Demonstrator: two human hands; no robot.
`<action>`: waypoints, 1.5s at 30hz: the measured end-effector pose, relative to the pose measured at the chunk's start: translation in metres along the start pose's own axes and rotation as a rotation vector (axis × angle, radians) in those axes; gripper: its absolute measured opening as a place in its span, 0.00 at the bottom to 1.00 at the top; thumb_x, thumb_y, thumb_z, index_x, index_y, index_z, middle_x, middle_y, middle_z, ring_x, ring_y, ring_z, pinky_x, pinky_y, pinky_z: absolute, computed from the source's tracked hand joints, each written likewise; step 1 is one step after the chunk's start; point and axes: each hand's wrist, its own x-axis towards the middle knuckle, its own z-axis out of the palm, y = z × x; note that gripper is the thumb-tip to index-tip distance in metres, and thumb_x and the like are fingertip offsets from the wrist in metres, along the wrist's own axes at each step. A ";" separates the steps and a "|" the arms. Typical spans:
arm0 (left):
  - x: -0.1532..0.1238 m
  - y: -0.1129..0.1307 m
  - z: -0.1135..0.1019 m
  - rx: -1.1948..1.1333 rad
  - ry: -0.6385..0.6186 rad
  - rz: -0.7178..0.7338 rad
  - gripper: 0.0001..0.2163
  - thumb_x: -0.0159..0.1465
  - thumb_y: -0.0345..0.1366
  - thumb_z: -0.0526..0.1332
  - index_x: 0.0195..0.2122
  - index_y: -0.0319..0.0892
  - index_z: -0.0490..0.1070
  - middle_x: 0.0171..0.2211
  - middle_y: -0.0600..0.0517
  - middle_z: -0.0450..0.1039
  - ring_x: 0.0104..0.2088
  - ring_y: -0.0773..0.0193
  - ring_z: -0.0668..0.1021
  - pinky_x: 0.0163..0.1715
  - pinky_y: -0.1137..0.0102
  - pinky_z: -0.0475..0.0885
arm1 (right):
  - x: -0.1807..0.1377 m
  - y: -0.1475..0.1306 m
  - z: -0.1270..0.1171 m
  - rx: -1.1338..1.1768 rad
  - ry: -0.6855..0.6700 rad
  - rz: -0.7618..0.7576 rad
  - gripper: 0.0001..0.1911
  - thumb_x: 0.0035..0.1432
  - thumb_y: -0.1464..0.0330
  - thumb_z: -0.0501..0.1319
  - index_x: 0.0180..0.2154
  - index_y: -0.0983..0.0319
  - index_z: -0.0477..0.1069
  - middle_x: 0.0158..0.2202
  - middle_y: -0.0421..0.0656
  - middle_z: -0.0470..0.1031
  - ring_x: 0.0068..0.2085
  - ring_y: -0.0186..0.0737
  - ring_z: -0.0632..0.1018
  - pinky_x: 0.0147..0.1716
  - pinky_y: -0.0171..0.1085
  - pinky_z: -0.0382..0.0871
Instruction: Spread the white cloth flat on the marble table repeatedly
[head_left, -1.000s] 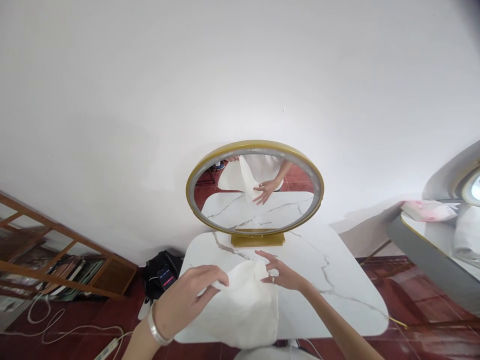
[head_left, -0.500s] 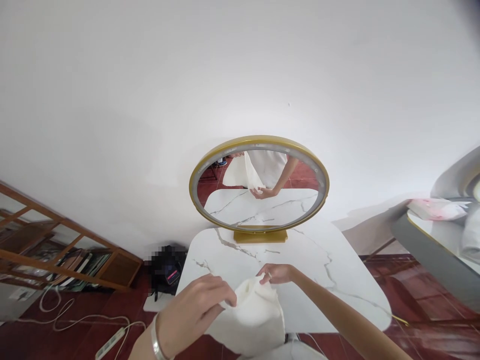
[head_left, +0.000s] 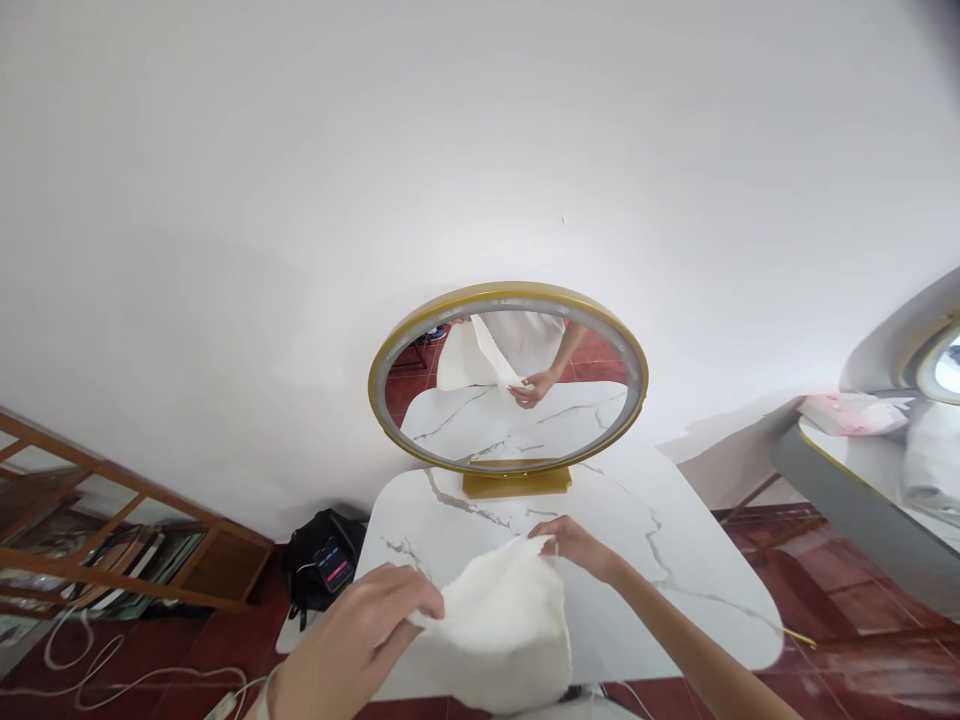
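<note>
A white cloth hangs between my two hands over the near edge of a white marble table. My left hand pinches the cloth's left corner with closed fingers. My right hand pinches its far right corner, a ring on one finger. A round gold-framed mirror stands on a gold base at the table's far side. It reflects the cloth, my hands and the tabletop.
A white wall rises behind the mirror. At the left stand a wooden shelf with books and a black bag on the red floor, with white cables near it. A second table with pink and white items is at the right.
My right hand went from spread fingers on the cloth to a pinch on its corner. The cloth has been drawn out wider between my hands, and my left hand has dropped lower.
</note>
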 end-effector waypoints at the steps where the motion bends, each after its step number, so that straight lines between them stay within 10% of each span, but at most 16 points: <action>1: -0.002 -0.005 -0.001 0.011 0.052 -0.029 0.09 0.63 0.28 0.51 0.34 0.47 0.69 0.32 0.57 0.76 0.34 0.68 0.77 0.36 0.77 0.71 | -0.008 -0.011 -0.009 0.000 0.072 -0.061 0.16 0.46 0.55 0.67 0.34 0.59 0.78 0.39 0.45 0.76 0.41 0.43 0.75 0.41 0.40 0.70; 8: 0.024 -0.023 -0.026 0.134 0.405 -0.100 0.07 0.65 0.39 0.53 0.37 0.48 0.70 0.33 0.58 0.78 0.32 0.67 0.79 0.32 0.78 0.72 | -0.080 -0.105 -0.072 -0.136 0.422 -0.293 0.13 0.45 0.58 0.69 0.28 0.61 0.76 0.32 0.46 0.76 0.34 0.41 0.76 0.32 0.38 0.72; 15: 0.193 0.045 -0.102 0.497 0.991 0.036 0.05 0.64 0.32 0.54 0.37 0.44 0.68 0.30 0.52 0.71 0.36 0.61 0.73 0.36 0.69 0.69 | -0.069 -0.199 -0.121 -0.124 1.145 -0.783 0.11 0.50 0.64 0.65 0.35 0.58 0.67 0.34 0.40 0.73 0.31 0.34 0.73 0.26 0.33 0.64; 18: 0.275 0.073 -0.109 0.625 0.902 0.037 0.12 0.63 0.23 0.49 0.40 0.43 0.69 0.32 0.50 0.71 0.36 0.61 0.73 0.34 0.68 0.68 | -0.037 -0.210 -0.147 -0.325 1.489 -0.908 0.02 0.50 0.70 0.57 0.28 0.61 0.68 0.42 0.45 0.70 0.34 0.35 0.72 0.27 0.34 0.62; 21: 0.319 0.089 -0.088 0.677 0.681 0.010 0.15 0.63 0.21 0.47 0.40 0.42 0.70 0.37 0.47 0.71 0.36 0.60 0.74 0.31 0.68 0.68 | -0.010 -0.182 -0.169 -0.506 1.549 -0.665 0.13 0.48 0.72 0.50 0.24 0.62 0.73 0.43 0.47 0.68 0.31 0.34 0.69 0.27 0.37 0.62; 26: 0.320 0.094 -0.027 0.798 0.542 0.302 0.12 0.66 0.36 0.52 0.42 0.36 0.71 0.58 0.40 0.61 0.46 0.54 0.71 0.45 0.58 0.66 | 0.008 -0.105 -0.164 -0.574 1.357 -0.480 0.20 0.60 0.64 0.46 0.40 0.60 0.75 0.46 0.49 0.67 0.47 0.45 0.70 0.44 0.45 0.66; 32: 0.336 0.083 0.008 0.886 0.464 0.489 0.08 0.67 0.34 0.54 0.42 0.43 0.71 0.39 0.49 0.74 0.49 0.55 0.70 0.51 0.55 0.59 | 0.017 -0.075 -0.115 -0.783 1.519 -0.495 0.26 0.63 0.54 0.48 0.59 0.56 0.60 0.67 0.49 0.37 0.66 0.58 0.43 0.59 0.62 0.46; 37: 0.336 0.072 -0.012 0.809 0.563 0.497 0.10 0.69 0.35 0.52 0.38 0.44 0.73 0.41 0.52 0.76 0.49 0.60 0.71 0.52 0.60 0.59 | 0.037 -0.104 -0.102 -0.802 1.352 -0.624 0.31 0.66 0.59 0.46 0.66 0.55 0.37 0.64 0.51 0.52 0.64 0.50 0.55 0.57 0.57 0.55; 45: 0.260 0.002 -0.080 0.504 0.896 0.202 0.14 0.69 0.41 0.50 0.49 0.48 0.72 0.49 0.51 0.76 0.50 0.61 0.74 0.50 0.62 0.63 | 0.063 -0.211 -0.080 -1.219 1.288 -0.882 0.28 0.64 0.59 0.52 0.63 0.54 0.52 0.60 0.50 0.58 0.60 0.52 0.60 0.56 0.52 0.56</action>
